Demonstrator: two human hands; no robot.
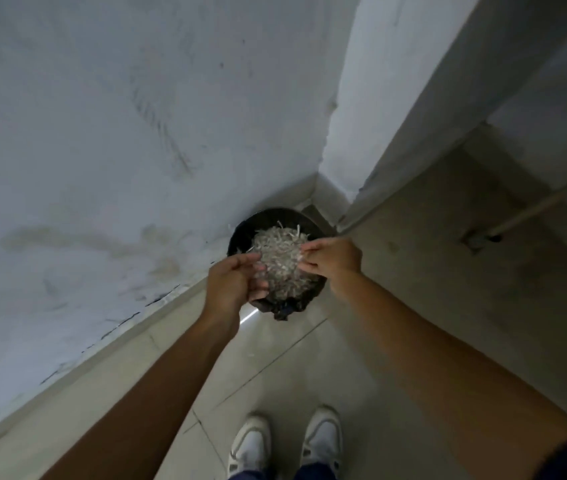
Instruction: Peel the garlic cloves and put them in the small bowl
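Both forearms extend forward from the bottom corners of the head view, above two white shoes (285, 441) planted on a pale tiled floor (413, 271). Left hand (232, 282) is raised over the near-left rim of a black bin (240, 233); its fingers are curled inward, and small pale fragments appear to sit against the fingertips, though the view is too blurred to confirm a grip. Right hand (332, 258) is raised over the right rim of the bin, fingers bent toward the left hand, fingertips drawn together; whether anything is pinched between them cannot be determined. Between the two hands, inside the bin, lies a heaped mound of pale, papery shreds (280, 261), likely garlic skins. Bin position: on the floor, in the corner, against a scuffed white wall (102, 133) on the left and beside a white pillar (361, 116) behind. A dark liner knot (284, 311) hangs over the near rim.
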